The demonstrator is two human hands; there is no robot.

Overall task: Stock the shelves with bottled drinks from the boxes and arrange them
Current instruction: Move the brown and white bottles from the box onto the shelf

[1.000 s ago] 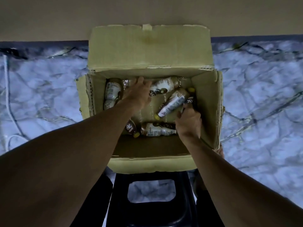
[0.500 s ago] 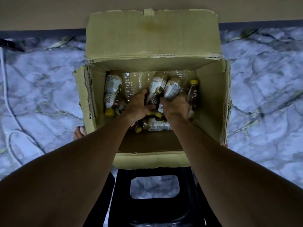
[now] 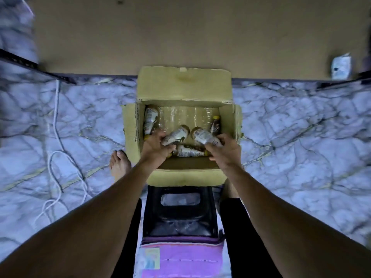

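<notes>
An open cardboard box [image 3: 130, 133] sits on the marble floor with its far flap up. Small bottled drinks with white labels and yellow caps lie loose inside. My left hand [image 3: 155, 149] grips one bottle [image 3: 176, 135] by its lower end, base pointing away from me. My right hand [image 3: 225, 150] grips a second bottle [image 3: 204, 136] the same way. Both bottles are raised above the box bottom. Another bottle [image 3: 188, 152] lies flat between my hands. One bottle [image 3: 150, 119] lies at the left wall and a dark one [image 3: 215, 125] at the right wall.
A brown shelf board [image 3: 180, 37] runs across the top, with a white packet [image 3: 341, 67] at its far right. A black stool [image 3: 179, 209] stands just below the box. A white cable [image 3: 58, 157] loops over the floor at left. My bare foot [image 3: 119, 165] is beside the box.
Both hands closed on a bottle each and lifted them back toward me out of the pile. My head has risen, so the box looks smaller and the shelf board shows.
</notes>
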